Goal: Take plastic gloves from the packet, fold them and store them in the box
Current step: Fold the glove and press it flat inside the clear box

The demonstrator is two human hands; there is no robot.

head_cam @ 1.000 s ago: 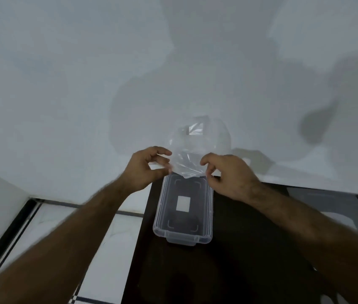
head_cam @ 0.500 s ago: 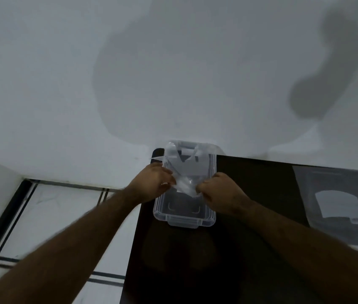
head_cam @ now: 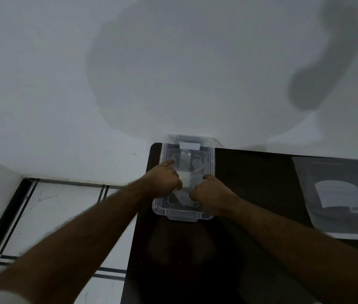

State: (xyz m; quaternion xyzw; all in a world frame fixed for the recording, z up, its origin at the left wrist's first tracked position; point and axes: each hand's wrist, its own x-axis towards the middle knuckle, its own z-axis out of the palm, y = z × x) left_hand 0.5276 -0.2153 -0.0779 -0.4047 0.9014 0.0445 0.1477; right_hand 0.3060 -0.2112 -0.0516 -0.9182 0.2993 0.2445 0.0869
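Observation:
A clear plastic box (head_cam: pixel 210 163) stands on the dark table (head_cam: pixel 250 183) at its far left corner, against the wall. My left hand (head_cam: pixel 162 181) and my right hand (head_cam: pixel 208 196) are both over the box, each pinching a folded transparent plastic glove (head_cam: pixel 185 170) that lies down inside it. The glove's near end is hidden between my fingers. The glove packet (head_cam: pixel 336 194), a flat clear bag with a white label, lies on the table at the right.
A white wall (head_cam: pixel 173 62) rises directly behind the table. To the left, below the table edge, is a white tiled floor (head_cam: pixel 53 216) with dark lines. The near part of the table is dark.
My hands have lowered the glove from above the box into it, and the glove is now more folded. The view has tilted down, so the packet has come into sight.

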